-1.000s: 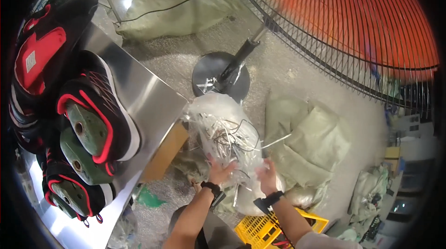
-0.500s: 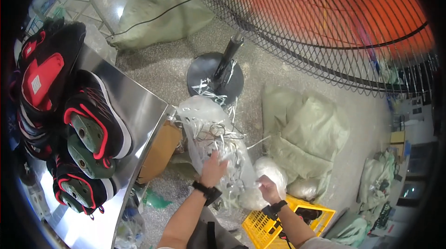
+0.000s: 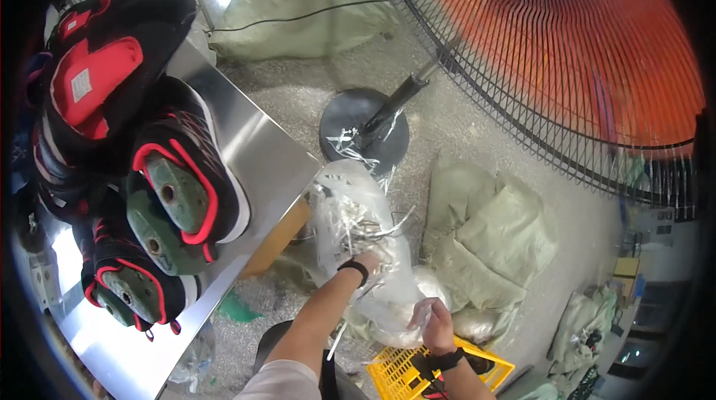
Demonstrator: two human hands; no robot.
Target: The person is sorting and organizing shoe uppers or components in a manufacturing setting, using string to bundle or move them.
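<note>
A clear plastic bag (image 3: 347, 175) full of white shredded strips lies on the floor in front of me. My left hand (image 3: 365, 261) is pushed in among the strips (image 3: 358, 225), its fingers buried and hidden. At the bag's near right edge, my right hand (image 3: 435, 319) is closed with its fingers curled, pinching the thin clear plastic. Each wrist wears a black band.
Black and red shoes (image 3: 183, 165) with green inserts stand on a shiny metal table (image 3: 257, 148) at left. A large orange fan (image 3: 567, 42) rises at upper right, its round black base (image 3: 350, 113) beyond the bag. Woven sacks (image 3: 488, 228) and a yellow crate (image 3: 388, 372) lie nearby.
My left hand has gone deeper into the strips. My right hand has dropped slightly, still at the bag's edge. The view has shifted, moving the table and shoes further into the picture.
</note>
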